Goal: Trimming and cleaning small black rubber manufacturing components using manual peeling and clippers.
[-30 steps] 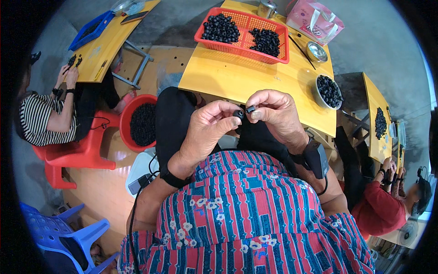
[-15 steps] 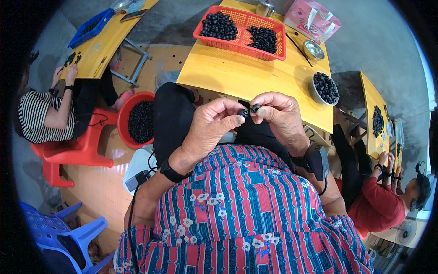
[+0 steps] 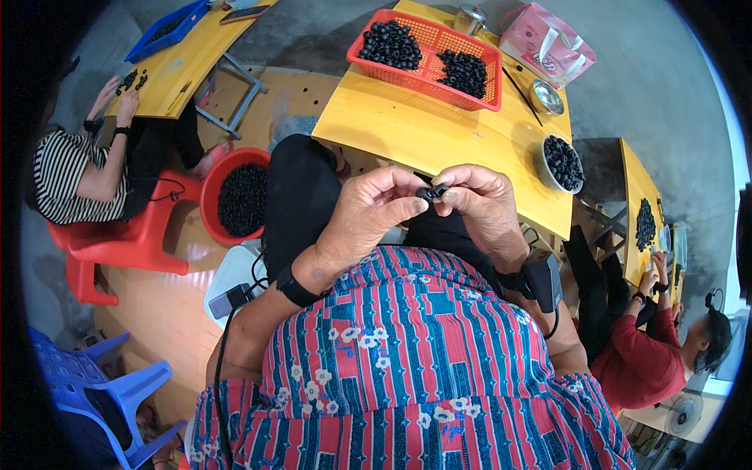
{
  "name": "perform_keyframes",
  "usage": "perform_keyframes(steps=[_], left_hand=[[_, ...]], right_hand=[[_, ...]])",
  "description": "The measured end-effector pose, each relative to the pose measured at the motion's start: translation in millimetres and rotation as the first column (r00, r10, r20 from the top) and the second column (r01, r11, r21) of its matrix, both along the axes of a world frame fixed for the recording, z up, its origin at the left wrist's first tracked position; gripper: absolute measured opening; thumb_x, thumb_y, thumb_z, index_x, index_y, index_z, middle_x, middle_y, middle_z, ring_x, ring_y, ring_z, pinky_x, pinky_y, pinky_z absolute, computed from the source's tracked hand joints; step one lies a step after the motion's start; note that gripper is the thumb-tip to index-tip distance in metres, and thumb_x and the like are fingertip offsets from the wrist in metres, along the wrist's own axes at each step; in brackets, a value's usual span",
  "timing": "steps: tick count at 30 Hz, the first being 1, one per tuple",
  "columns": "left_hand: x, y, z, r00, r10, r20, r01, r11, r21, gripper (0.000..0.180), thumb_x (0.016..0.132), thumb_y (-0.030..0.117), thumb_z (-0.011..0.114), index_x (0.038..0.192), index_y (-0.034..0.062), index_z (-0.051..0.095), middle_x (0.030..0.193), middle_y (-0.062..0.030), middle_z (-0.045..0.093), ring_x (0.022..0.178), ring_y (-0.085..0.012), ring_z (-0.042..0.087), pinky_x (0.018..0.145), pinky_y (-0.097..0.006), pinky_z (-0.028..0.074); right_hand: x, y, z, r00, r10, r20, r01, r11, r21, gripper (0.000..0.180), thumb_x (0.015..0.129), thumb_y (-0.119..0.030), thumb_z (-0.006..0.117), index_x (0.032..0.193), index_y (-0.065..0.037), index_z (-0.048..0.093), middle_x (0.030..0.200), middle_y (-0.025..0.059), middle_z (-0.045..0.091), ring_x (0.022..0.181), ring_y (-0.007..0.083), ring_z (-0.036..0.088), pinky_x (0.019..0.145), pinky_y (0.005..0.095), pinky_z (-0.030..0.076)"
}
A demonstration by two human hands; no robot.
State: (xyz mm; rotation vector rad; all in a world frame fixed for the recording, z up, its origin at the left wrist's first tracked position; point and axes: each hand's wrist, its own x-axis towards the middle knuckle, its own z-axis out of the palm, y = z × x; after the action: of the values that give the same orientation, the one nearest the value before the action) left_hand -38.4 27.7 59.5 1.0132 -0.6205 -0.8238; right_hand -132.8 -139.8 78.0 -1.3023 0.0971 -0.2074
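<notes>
Over my lap, just off the near edge of the yellow table (image 3: 392, 129), my two hands meet. My left hand (image 3: 374, 197) pinches a small round black part (image 3: 424, 193) between thumb and finger. Another small black part (image 3: 440, 189) is pinched the same way in my right hand (image 3: 479, 200). The two parts touch or nearly touch; whether they are joined I cannot tell. Fingertips cover much of both.
A red two-compartment basket (image 3: 427, 72) of black parts stands on the table. To its right are a pink bag (image 3: 540, 51), a metal dish (image 3: 546, 98) and a bowl (image 3: 558, 186) of parts. A red tub (image 3: 207, 192) sits at left. Co-workers sit on both sides.
My hands have come closer together, bringing the two black parts against or nearly against each other. The view has shifted slightly.
</notes>
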Motion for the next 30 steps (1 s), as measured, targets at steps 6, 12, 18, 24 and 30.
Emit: perform_keyframes(steps=[6,12,18,24,30], left_hand=[[2,0,-3,1.0,0.009,0.022,-0.009,1.0,-0.013,0.016,0.083,0.006,0.066,0.098,0.0031,0.061,0.088,-0.0005,0.06,0.082,-0.0067,0.055,0.077,-0.022,0.046],[5,0,-7,0.998,0.009,0.055,-0.01,1.0,0.017,0.016,0.082,0.005,0.065,0.098,0.002,0.06,0.09,-0.0019,0.062,0.085,-0.0072,0.056,0.079,-0.023,0.046],[4,0,-3,0.995,0.035,0.089,-0.037,0.999,0.011,0.015,0.083,0.005,0.065,0.097,0.002,0.061,0.088,-0.002,0.062,0.083,-0.0068,0.057,0.077,-0.022,0.047],[5,0,-8,0.993,0.057,0.1,-0.056,0.998,-0.006,0.014,0.084,0.007,0.065,0.096,0.0019,0.061,0.088,-0.0017,0.062,0.081,-0.0065,0.057,0.075,-0.021,0.047],[4,1,-10,0.991,0.057,0.124,-0.064,0.996,0.055,0.015,0.084,0.007,0.065,0.096,0.0011,0.061,0.086,-0.0029,0.063,0.077,-0.0069,0.057,0.07,-0.021,0.048]], right_hand=[[3,-1,-1,1.0,0.003,-0.004,-0.003,1.0,-0.028,0.014,0.082,-0.001,0.064,0.096,0.001,0.066,0.083,0.0057,0.066,0.067,0.0083,0.058,0.062,0.0204,0.049],[3,-1,0,1.0,-0.009,-0.008,0.008,0.997,-0.077,0.015,0.082,-0.001,0.064,0.097,0.001,0.065,0.083,0.0049,0.066,0.066,0.0079,0.058,0.062,0.02,0.049],[3,0,2,0.999,-0.047,-0.025,0.042,0.983,-0.176,0.015,0.082,0.0,0.064,0.097,0.001,0.065,0.082,0.0039,0.065,0.068,0.0077,0.058,0.064,0.0201,0.048],[3,4,7,0.998,-0.064,0.028,0.07,0.951,-0.302,0.015,0.081,0.0,0.065,0.095,0.002,0.065,0.083,0.0033,0.065,0.07,0.0074,0.058,0.064,0.0201,0.048],[0,12,14,0.989,-0.14,0.036,0.137,0.835,-0.533,0.011,0.078,0.0,0.068,0.089,0.0,0.067,0.078,0.0039,0.064,0.07,0.0087,0.059,0.064,0.0207,0.047]])
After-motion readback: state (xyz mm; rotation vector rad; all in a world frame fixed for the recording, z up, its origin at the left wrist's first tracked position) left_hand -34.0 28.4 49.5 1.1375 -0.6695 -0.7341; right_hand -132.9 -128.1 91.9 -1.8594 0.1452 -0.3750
